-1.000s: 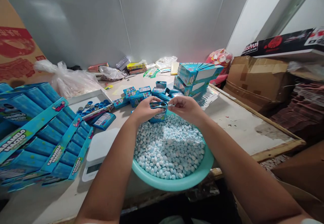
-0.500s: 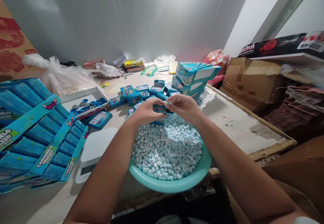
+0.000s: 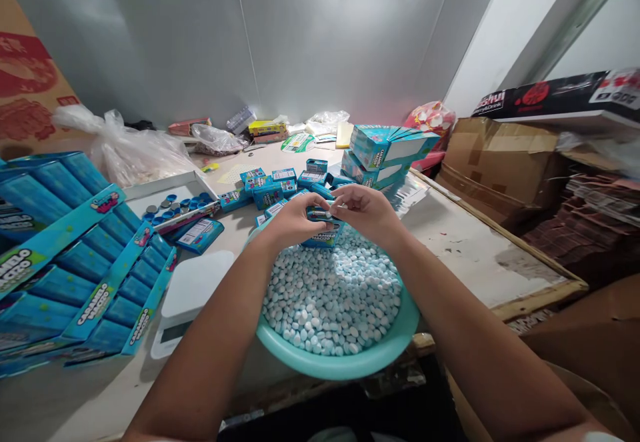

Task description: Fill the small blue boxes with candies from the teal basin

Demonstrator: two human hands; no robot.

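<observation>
My left hand (image 3: pixel 290 221) is closed around a small blue printed box (image 3: pixel 323 238) and holds it over the far side of a turquoise bowl (image 3: pixel 340 367). Pale blue and white candies (image 3: pixel 320 302) fill the bowl. My right hand (image 3: pixel 365 210) pinches at the top of the box, its fingertips beside the left thumb. A small pale bit shows at those fingertips, too small to name. Behind the hands lie several more blue boxes (image 3: pixel 267 195) in a loose pile.
Blue display cartons (image 3: pixel 80 262) stand at the left, beside a white scale (image 3: pixel 195 289). A white tray (image 3: pixel 187 185) holds several round blue caps (image 3: pixel 173 209). Stacked blue cartons (image 3: pixel 375 145) stand at the back right. Brown cardboard boxes (image 3: pixel 500 155) lie beyond the table's right edge.
The view has shifted slightly. The right fingertips have moved a little at the top of the box, and a dark spot beside them no longer shows. The left hand keeps its hold.
</observation>
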